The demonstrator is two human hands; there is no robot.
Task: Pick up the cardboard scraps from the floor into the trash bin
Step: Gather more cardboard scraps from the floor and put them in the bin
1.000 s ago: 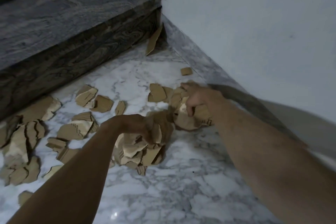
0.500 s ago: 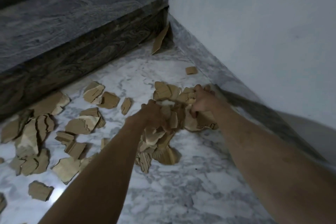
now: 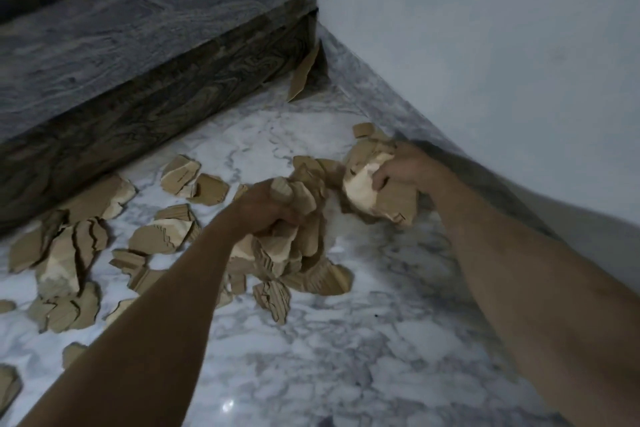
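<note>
Torn brown cardboard scraps lie scattered over the white marble floor [image 3: 346,357]. My left hand [image 3: 263,208] is closed around a thick bunch of scraps [image 3: 294,243] in the middle of the view. To its right, near the wall, my right hand [image 3: 401,170] grips another clump of scraps [image 3: 374,191]. More loose scraps [image 3: 69,253] lie in a pile at the left, and several single pieces [image 3: 194,177] sit between. One tall scrap [image 3: 303,74] leans in the far corner. No trash bin is in view.
A dark stone step [image 3: 138,45] rises along the back left. A pale wall [image 3: 485,45] with a grey marble skirting [image 3: 381,97] runs along the right. Bare marble floor stretches in front of me.
My left hand has moved forward and right with its bunch of scraps, closer to my right hand. My right hand has gathered its clump tighter near the wall. The camera has tilted slightly.
</note>
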